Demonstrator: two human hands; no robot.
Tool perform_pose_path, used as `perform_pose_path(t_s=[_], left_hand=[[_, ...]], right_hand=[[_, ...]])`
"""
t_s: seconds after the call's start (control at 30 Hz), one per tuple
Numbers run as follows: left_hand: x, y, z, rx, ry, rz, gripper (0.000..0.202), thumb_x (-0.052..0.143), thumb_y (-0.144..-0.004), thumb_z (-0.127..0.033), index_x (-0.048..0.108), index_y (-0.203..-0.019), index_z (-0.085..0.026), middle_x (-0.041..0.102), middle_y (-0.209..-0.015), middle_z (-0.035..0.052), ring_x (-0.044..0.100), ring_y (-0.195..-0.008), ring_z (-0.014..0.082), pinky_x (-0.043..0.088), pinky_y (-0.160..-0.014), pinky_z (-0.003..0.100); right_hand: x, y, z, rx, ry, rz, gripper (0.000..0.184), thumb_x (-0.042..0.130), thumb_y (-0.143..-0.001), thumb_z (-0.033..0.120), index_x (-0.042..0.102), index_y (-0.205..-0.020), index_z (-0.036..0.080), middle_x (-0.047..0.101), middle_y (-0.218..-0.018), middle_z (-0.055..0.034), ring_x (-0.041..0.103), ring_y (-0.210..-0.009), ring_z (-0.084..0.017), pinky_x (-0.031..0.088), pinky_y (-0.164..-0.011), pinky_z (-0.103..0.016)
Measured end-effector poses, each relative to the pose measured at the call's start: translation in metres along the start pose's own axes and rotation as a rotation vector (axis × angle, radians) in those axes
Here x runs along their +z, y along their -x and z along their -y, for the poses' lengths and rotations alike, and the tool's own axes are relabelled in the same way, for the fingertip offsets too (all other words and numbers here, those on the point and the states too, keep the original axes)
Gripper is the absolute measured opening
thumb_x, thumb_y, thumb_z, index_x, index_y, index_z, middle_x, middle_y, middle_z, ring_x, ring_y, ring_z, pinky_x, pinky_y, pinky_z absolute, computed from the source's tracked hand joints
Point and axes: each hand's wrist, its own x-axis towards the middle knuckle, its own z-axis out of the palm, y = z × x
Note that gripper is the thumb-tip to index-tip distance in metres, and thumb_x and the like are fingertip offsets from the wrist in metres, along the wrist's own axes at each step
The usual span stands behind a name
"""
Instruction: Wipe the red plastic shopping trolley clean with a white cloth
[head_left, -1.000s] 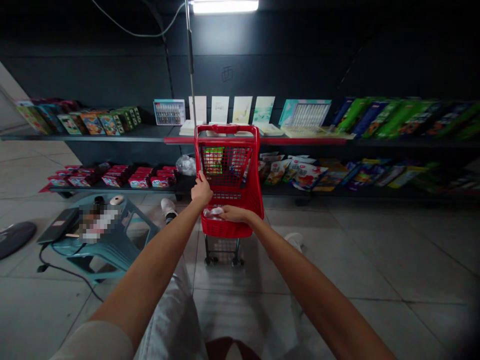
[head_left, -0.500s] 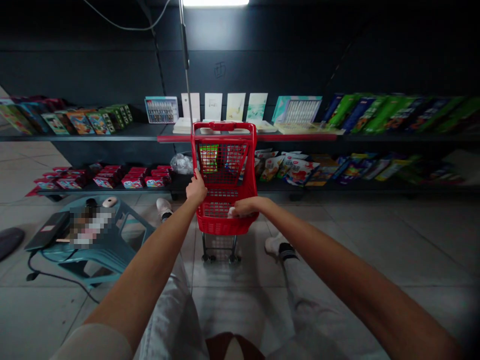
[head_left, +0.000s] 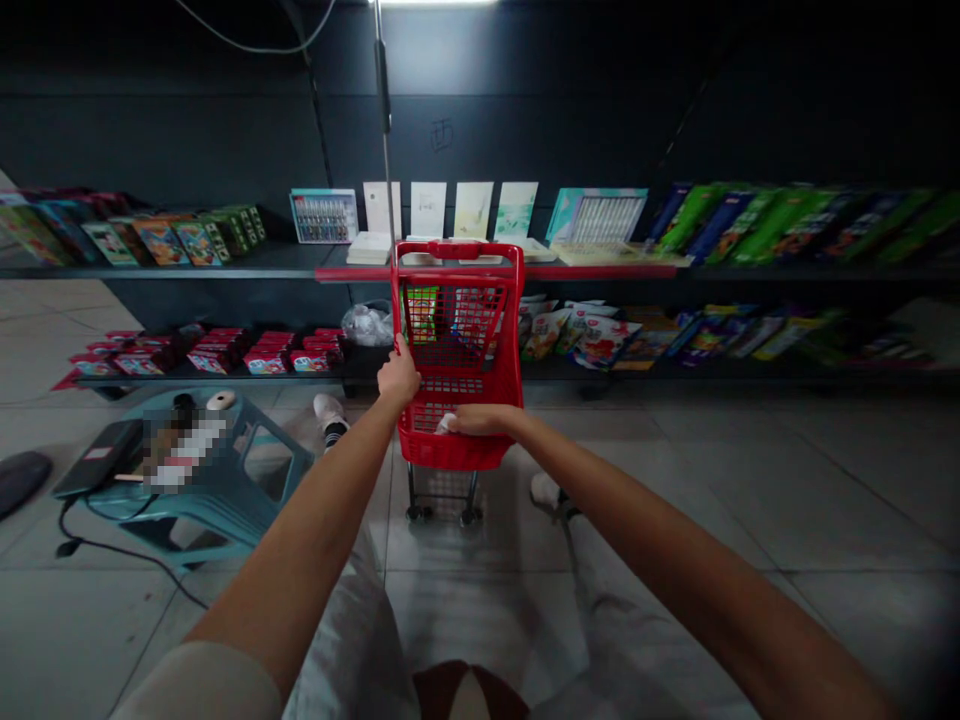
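Observation:
A small red shopping cart (head_left: 456,453) stands upright on wheels between my legs, its grid panel facing me. My left hand (head_left: 399,376) is closed around the left side of its frame. Low in the cart, at the front rim of the basket, my right hand (head_left: 482,419) presses down with a small crumpled white cloth (head_left: 446,424) under its fingers. Part of the cloth is hidden by the hand. A thin metal pole (head_left: 388,170) rises along the cart's upper left corner.
Dark shelves behind the cart hold books (head_left: 429,210), boxed sets, red packs (head_left: 217,350) and snack bags (head_left: 604,338). To the left stands a blue-green plastic stool (head_left: 259,465) with a black device (head_left: 101,460) and a cable on it. Tiled floor (head_left: 675,450) lies to the right.
My right hand has slid left along the basket's front rim with the cloth. The cart's top and the pole have shifted slightly right. My left hand keeps its grip.

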Motion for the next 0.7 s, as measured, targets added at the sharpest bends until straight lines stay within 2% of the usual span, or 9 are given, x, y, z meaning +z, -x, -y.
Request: perform_pose_path(t_s=[0.13,0.27,0.37,0.47,0.6,0.7], left_hand=[[0.003,-0.001,0.000,0.007,0.017,-0.017,0.087,0.054,-0.089,-0.019,0.010,-0.163,-0.019,0.059,-0.137,0.0209,0.067,-0.117,0.0343,0.053,-0.096,0.044],[0.006,0.001,-0.002,0.004,0.002,-0.019,0.089,0.055,-0.088,-0.018,0.007,-0.164,-0.017,0.058,-0.137,0.0227,0.066,-0.118,0.0342,0.054,-0.095,0.044],[0.006,0.003,-0.002,0.015,-0.022,-0.024,0.089,0.055,-0.090,-0.019,0.006,-0.164,-0.017,0.058,-0.137,0.0236,0.066,-0.118,0.0339,0.054,-0.095,0.043],[0.004,0.003,0.002,0.027,-0.037,-0.030,0.090,0.055,-0.090,-0.020,0.004,-0.164,-0.018,0.059,-0.134,0.0228,0.067,-0.117,0.0337,0.054,-0.095,0.042],[0.002,0.002,0.005,0.037,-0.034,-0.030,0.092,0.054,-0.090,-0.019,0.000,-0.164,-0.020,0.061,-0.133,0.0218,0.067,-0.116,0.0331,0.053,-0.095,0.042],[0.000,0.002,0.005,0.028,-0.023,-0.022,0.093,0.052,-0.090,-0.017,-0.005,-0.164,-0.021,0.061,-0.132,0.0212,0.067,-0.117,0.0324,0.053,-0.095,0.040]], right_hand=[[-0.006,0.010,-0.020,0.168,0.041,0.022,0.037,0.053,-0.088,0.042,0.073,-0.091,0.011,0.073,-0.093,-0.0168,0.068,-0.082,-0.027,0.050,-0.076,-0.036],[0.002,0.001,-0.001,0.103,-0.011,-0.014,0.036,0.055,-0.089,0.044,0.072,-0.094,0.013,0.073,-0.092,-0.0122,0.065,-0.080,-0.023,0.049,-0.076,-0.033],[0.010,-0.009,0.021,-0.036,-0.097,-0.053,0.042,0.046,-0.095,0.047,0.070,-0.096,0.013,0.072,-0.091,-0.0078,0.060,-0.075,-0.019,0.047,-0.074,-0.029],[0.013,-0.014,0.029,-0.118,-0.124,-0.089,0.044,0.036,-0.099,0.041,0.069,-0.098,0.012,0.072,-0.098,-0.0084,0.060,-0.078,-0.017,0.045,-0.073,-0.027],[0.006,-0.008,0.016,-0.038,-0.035,-0.020,0.040,0.042,-0.096,0.036,0.074,-0.092,0.012,0.074,-0.095,-0.0097,0.063,-0.076,-0.019,0.045,-0.071,-0.028],[-0.001,0.005,0.005,0.055,0.056,-0.014,0.038,0.050,-0.092,0.037,0.078,-0.093,0.011,0.076,-0.093,-0.0146,0.068,-0.080,-0.024,0.047,-0.075,-0.032]])
